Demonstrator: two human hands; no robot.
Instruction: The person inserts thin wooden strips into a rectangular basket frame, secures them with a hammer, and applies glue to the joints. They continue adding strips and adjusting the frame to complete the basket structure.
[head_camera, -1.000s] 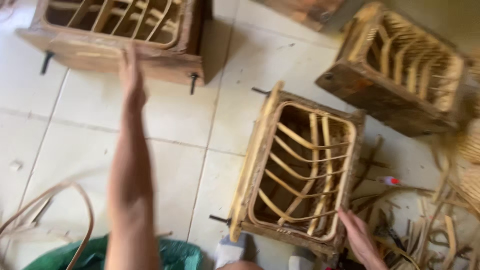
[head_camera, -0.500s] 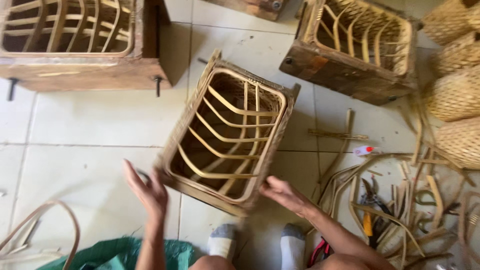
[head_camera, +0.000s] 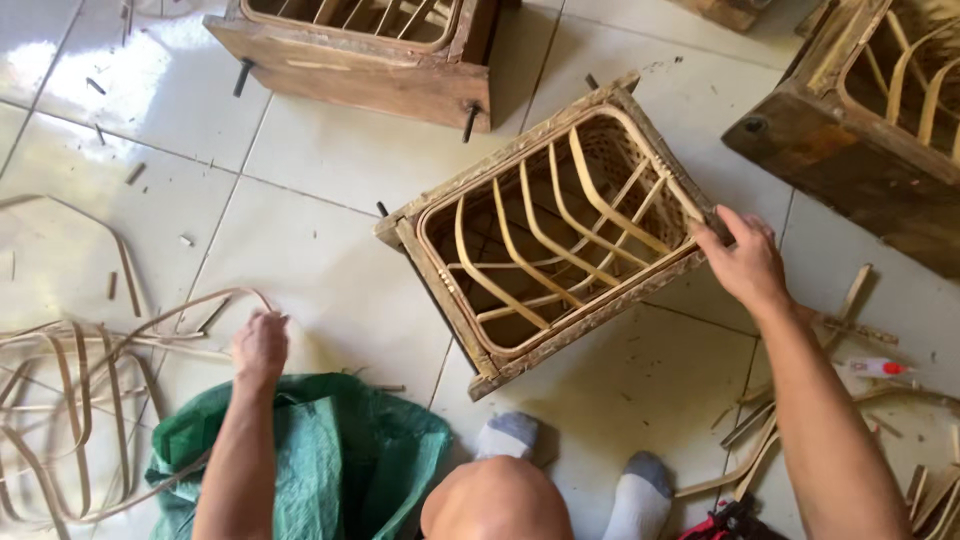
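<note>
A wooden box frame (head_camera: 560, 230) with curved rattan ribs inside lies on the white tiled floor in front of my knees. My right hand (head_camera: 745, 262) grips its right rim, fingers over the edge. My left hand (head_camera: 260, 345) is closed around a thin bent rattan strip (head_camera: 190, 305) on the floor at the left, beside a pile of loose rattan strips (head_camera: 60, 400). My socked feet (head_camera: 570, 465) rest just below the frame.
A second wooden frame (head_camera: 370, 60) stands at the top, a third (head_camera: 860, 130) at the upper right. A green sack (head_camera: 340, 450) lies by my left knee. Rattan offcuts and a small red-capped tube (head_camera: 870, 368) litter the floor at the right.
The frame has turned and shifted toward the right. My right hand moved from its near corner to the right rim. My left hand left the frame and took hold of a rattan strip.
</note>
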